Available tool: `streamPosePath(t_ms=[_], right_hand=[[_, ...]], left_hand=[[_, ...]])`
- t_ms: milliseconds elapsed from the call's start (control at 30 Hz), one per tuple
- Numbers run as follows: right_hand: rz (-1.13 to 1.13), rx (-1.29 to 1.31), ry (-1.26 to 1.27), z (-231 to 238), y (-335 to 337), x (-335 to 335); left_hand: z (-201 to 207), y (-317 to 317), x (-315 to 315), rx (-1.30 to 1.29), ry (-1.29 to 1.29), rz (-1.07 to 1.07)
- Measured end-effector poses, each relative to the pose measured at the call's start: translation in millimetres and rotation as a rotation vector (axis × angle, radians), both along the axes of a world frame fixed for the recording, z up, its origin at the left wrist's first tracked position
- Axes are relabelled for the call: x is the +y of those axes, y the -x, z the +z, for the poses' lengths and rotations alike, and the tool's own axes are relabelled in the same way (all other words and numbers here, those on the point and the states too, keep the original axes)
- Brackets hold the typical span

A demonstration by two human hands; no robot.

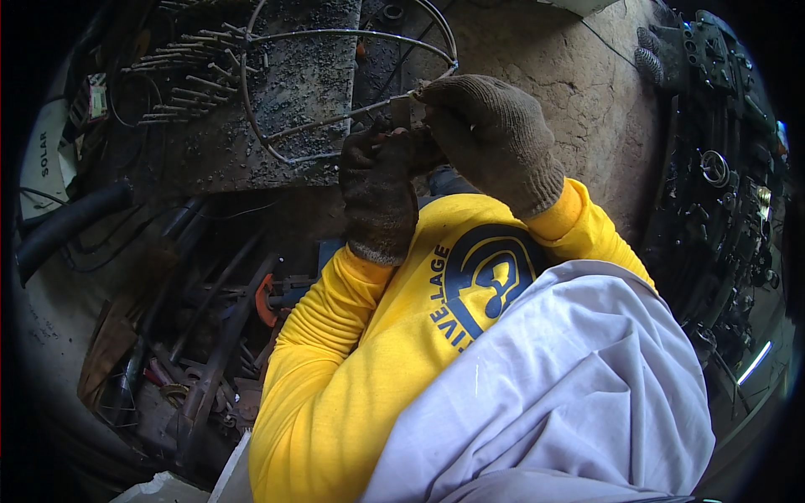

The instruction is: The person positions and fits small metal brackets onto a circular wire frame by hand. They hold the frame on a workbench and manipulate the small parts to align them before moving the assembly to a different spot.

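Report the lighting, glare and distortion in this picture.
Head view: fisheye bending toward the rim, with black corners; the yellow shirt brightly lit; the left gloved hand dark and low in detail; the machinery at right mostly dim; a narrow strip at lower right washed out white.

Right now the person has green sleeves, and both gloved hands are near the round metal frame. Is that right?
Not quite: the head view shows the sleeves are yellow, not green. The gloved left hand and right hand are near the round metal frame.
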State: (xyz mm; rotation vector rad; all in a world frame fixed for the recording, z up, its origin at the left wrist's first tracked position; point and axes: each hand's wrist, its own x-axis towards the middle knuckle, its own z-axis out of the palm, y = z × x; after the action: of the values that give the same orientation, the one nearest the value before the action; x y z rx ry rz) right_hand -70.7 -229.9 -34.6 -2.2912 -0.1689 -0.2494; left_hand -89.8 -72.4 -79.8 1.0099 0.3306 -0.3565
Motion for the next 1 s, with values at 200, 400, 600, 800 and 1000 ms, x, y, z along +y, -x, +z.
streamPosePath(t_ms=[200,400,600,800,1000], right_hand=[[-0.021,0.006,-0.029,-0.3,1.8,-0.3],[-0.004,0.006,-0.005,1.1,0.8,1.0],[0.025,-0.013,0.054,3.2,-2.4,4.4],[0.097,0.044,0.193,6.5,-3.3,0.8],[0.003,0.096,0.066,18.6,4.9,-22.7]], left_hand=[[-12.6,4.3,-0.3,-0.099,-0.062,0.006],[-14.0,6.7,0.8,-0.107,-0.111,0.002],[-24.5,6.2,1.7,-0.15,-0.212,-0.013],[-18.5,2.6,-3.8,-0.067,-0.094,0.082],[-6.6,5.3,5.9,-0.051,0.034,-0.159]])
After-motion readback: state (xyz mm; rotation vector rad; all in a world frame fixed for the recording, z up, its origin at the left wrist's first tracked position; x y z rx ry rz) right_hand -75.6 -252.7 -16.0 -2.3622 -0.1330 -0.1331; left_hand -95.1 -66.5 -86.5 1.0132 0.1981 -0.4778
